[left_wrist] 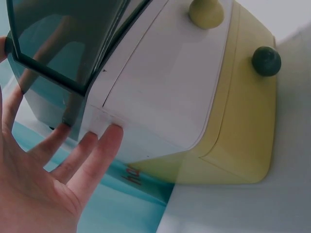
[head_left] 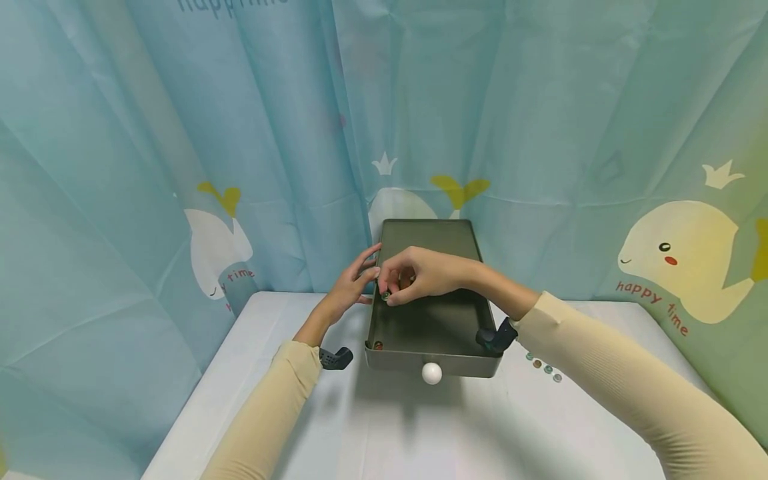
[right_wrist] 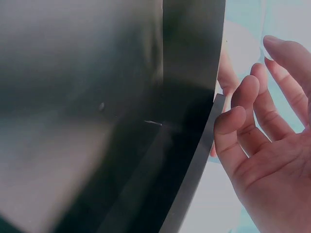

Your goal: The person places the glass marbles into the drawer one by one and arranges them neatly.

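My right hand (head_left: pixel 414 275) reaches across a dark grey-green drawer (head_left: pixel 444 327) and pinches a small green marble (head_left: pixel 386 295) between thumb and fingertips, near the drawer's left wall. In the right wrist view the fingers are bent beside the drawer's edge, and the marble is hidden. The left hand (head_left: pixel 351 283) has its fingers spread along the left side of the cabinet. Its fingertips lie at the side of the white drawer (left_wrist: pixel 160 73) in the left wrist view. A reddish-brown marble (head_left: pixel 378 345) lies in the drawer's front left corner.
A white knob (head_left: pixel 432 373) sticks out from the drawer front. Below it the cabinet has a yellow drawer (left_wrist: pixel 248 121) with a dark green knob (left_wrist: pixel 266 61). Several marbles (head_left: pixel 549 369) lie in a row on the white table (head_left: pixel 408 440), right of the cabinet. A patterned curtain (head_left: pixel 540 133) hangs behind.
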A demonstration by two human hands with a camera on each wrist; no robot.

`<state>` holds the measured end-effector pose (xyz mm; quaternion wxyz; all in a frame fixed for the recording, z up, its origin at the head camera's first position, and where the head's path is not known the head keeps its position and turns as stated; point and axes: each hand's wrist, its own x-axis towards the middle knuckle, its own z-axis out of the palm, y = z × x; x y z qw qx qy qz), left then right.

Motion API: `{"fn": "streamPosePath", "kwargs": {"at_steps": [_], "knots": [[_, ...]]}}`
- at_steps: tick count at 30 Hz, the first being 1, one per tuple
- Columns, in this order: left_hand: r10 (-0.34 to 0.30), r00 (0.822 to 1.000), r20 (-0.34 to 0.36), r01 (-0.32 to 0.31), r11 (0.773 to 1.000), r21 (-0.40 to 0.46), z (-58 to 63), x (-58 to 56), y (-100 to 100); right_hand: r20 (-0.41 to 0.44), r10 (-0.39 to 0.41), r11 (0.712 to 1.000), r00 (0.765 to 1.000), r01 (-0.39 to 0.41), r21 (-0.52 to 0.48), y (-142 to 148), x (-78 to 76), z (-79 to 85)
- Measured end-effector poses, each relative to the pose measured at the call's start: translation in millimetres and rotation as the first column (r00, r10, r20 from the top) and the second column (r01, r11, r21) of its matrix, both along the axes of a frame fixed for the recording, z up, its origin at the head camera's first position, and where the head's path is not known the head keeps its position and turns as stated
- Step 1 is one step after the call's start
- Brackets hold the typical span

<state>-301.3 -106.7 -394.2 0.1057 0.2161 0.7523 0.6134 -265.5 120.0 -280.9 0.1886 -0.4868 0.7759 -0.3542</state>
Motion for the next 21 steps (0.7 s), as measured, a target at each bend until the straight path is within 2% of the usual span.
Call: {"fn": "streamPosePath", "kwargs": {"at_steps": [21], "knots": [[0.009,1.0,0.0,-0.009,1.0,-0.005,-2.3,-1.1,-1.5,-0.014,-0.041,0.999,0.999,0.041,0.022,2.0,0.1,-4.2]]}}
